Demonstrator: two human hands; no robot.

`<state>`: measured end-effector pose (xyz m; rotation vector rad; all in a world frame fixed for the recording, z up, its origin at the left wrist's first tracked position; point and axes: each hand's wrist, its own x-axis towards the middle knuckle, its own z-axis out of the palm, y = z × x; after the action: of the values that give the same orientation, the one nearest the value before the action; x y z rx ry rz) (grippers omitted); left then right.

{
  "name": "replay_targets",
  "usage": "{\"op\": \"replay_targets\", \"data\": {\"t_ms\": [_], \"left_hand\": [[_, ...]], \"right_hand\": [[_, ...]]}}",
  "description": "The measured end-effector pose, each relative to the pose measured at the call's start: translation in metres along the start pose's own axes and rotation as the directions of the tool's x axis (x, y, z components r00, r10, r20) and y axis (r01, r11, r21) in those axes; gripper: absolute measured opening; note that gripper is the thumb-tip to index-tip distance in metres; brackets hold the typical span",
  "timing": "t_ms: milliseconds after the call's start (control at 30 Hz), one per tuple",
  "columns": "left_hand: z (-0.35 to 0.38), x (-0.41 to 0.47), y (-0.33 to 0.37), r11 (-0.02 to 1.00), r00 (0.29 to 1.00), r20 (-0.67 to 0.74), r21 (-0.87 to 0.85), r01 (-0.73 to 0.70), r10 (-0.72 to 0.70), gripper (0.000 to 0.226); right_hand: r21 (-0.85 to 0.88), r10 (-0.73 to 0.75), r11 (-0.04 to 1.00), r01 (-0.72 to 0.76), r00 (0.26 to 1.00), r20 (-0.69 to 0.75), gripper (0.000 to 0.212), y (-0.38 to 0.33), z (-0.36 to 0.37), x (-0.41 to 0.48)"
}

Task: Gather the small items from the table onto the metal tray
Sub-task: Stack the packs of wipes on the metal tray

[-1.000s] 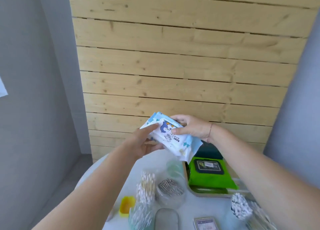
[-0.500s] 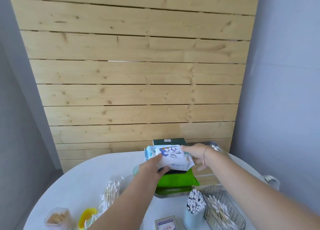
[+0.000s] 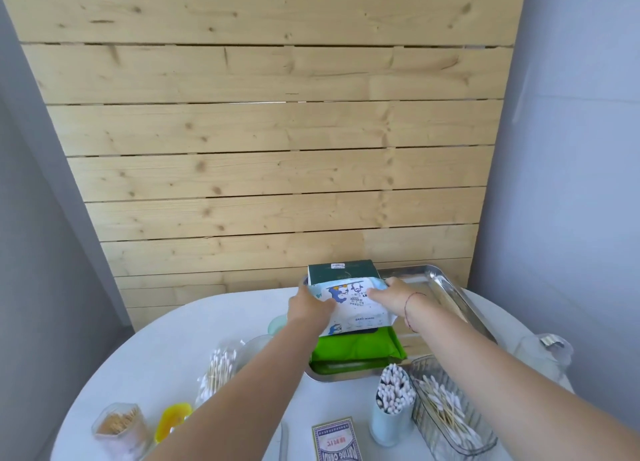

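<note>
While much still sits loose on the white table [image 3: 180, 329], one item is going onto the tray. Far left: clear jar of toothpicks [image 3: 119, 429], yellow container [image 3: 173, 420], bagged cotton swabs [image 3: 218, 367]. Centre: left hand [image 3: 308, 304] grips the left edge of the white wipes pack [image 3: 353, 304]; right hand [image 3: 391, 296] grips its right edge. Pack hovers over or rests on the green pack [image 3: 356, 348], in front of the dark green box [image 3: 343, 271], inside the metal tray [image 3: 446, 287]; contact unclear. Right: card box [image 3: 336, 441], swab cup [image 3: 393, 403], clear swab bin [image 3: 446, 415]. Step: placing. Next, likely: settle pack flat, let go, reach for another item.
</note>
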<state>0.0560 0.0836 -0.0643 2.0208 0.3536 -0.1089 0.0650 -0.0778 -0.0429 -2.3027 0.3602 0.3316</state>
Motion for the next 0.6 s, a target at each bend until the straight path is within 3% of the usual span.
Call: {"op": "replay_targets", "data": {"t_ms": [167, 467, 600], "left_hand": [[0.001, 0.009, -0.001, 0.995, 0.998, 0.051, 0.093, -0.027, 0.023, 0.064], [0.003, 0.004, -0.001, 0.975, 1.000, 0.021, 0.223, 0.005, -0.009, 0.068], [-0.005, -0.026, -0.002, 0.964, 0.977, -0.120, 0.222, -0.145, 0.174, 0.057]], "right_hand": [[-0.098, 0.013, 0.995, -0.012, 1.000, 0.013, 0.067, 0.008, 0.005, 0.007], [-0.074, 0.013, 0.997, -0.015, 1.000, -0.019, 0.067, 0.009, 0.009, 0.007], [-0.053, -0.109, 0.993, 0.103, 0.986, -0.123, 0.066, 0.011, -0.001, -0.009]]}}
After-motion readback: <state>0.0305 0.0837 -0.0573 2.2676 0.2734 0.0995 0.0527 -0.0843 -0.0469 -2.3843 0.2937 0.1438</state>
